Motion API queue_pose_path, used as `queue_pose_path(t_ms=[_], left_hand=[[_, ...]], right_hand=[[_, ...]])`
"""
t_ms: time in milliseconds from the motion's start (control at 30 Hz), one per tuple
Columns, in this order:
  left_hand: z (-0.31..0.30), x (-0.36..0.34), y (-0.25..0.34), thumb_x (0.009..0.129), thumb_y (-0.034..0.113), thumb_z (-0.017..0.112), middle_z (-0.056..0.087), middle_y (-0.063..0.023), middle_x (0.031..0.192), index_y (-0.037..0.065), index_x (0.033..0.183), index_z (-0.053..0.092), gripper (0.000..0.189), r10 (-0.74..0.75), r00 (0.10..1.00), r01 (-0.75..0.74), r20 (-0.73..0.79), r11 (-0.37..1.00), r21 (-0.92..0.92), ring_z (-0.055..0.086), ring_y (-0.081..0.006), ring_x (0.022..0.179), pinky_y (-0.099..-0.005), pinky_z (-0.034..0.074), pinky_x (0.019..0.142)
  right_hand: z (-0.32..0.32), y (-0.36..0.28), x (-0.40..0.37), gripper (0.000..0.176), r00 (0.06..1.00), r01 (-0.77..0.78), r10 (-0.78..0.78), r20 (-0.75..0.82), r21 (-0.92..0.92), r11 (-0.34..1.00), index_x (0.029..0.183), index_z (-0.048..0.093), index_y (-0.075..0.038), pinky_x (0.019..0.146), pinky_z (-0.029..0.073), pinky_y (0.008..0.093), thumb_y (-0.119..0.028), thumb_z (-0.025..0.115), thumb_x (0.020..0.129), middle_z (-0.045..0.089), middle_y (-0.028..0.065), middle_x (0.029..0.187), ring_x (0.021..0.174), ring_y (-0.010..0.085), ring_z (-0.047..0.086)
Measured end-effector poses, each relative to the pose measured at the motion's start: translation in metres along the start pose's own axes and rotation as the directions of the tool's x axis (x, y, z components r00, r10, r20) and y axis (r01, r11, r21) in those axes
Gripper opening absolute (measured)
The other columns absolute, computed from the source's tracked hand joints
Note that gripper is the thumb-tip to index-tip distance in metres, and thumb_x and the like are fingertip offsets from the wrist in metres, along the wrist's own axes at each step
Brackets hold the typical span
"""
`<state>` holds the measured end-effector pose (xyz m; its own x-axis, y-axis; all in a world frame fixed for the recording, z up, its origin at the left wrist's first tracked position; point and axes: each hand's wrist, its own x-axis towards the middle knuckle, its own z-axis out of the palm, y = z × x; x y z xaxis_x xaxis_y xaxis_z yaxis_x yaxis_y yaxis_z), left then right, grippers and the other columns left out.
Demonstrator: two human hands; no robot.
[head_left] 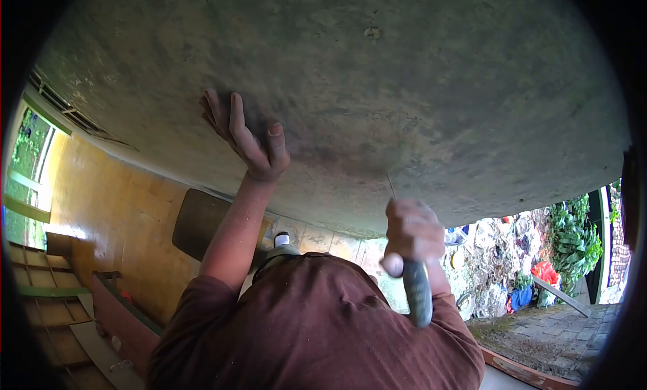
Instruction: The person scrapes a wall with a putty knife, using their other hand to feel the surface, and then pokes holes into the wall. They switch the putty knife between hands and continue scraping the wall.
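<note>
A grey-green, blotchy wall (323,73) fills the upper part of the head view. My left hand (253,137) is raised at the wall, left of centre, its fingers apart and nothing in them. On the right, my right hand (414,231) is wrapped round a tool with a dark handle (418,295). The handle sticks out below my fist, and a thin metal piece (391,186) points up from it toward the wall. Motion blurs this hand, and the tool's tip is hard to make out against the wall.
A dark board or mat (201,221) lies on the yellowish floor (125,215) at the left. Wooden furniture (118,316) stands at lower left. On the right are scattered litter (495,262), green plants (573,238) and a paved strip (552,336).
</note>
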<state>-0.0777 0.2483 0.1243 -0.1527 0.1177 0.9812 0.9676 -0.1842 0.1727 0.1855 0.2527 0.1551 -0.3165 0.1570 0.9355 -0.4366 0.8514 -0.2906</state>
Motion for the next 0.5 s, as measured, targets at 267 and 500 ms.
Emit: queue_pose_path(t_ms=[267, 500], left_hand=[[0.001, 0.001, 0.0, 0.097, 0.035, 0.041, 0.017, -0.028, 0.151, -0.007, 0.139, 0.029, 0.061, 0.019, 1.0, -0.019, -0.007, 1.0, 0.008, 0.012, -0.0423, 0.142, -0.055, 0.01, 0.114], [0.0, 0.0, 0.002, 0.097, 0.035, 0.041, 0.016, -0.0281, 0.151, -0.007, 0.139, 0.029, 0.061, -0.018, 1.0, 0.018, 0.0, 1.0, -0.001, 0.012, -0.0416, 0.142, -0.0546, 0.01, 0.114]], right_hand=[[-0.009, -0.005, 0.004, 0.04, 0.999, 0.007, -0.008, 0.046, 0.019, 1.0, 0.066, 0.044, -0.008, 0.041, 0.034, 0.0285, -0.033, 0.067, 0.088, 0.042, 0.0005, 0.054, 0.045, 0.0157, 0.04], [-0.008, 0.005, 0.005, 0.041, 0.994, -0.058, 0.05, 0.093, 0.08, 0.995, 0.065, 0.044, -0.009, 0.04, 0.034, 0.027, -0.033, 0.067, 0.088, 0.043, -0.0003, 0.055, 0.047, 0.0141, 0.043]])
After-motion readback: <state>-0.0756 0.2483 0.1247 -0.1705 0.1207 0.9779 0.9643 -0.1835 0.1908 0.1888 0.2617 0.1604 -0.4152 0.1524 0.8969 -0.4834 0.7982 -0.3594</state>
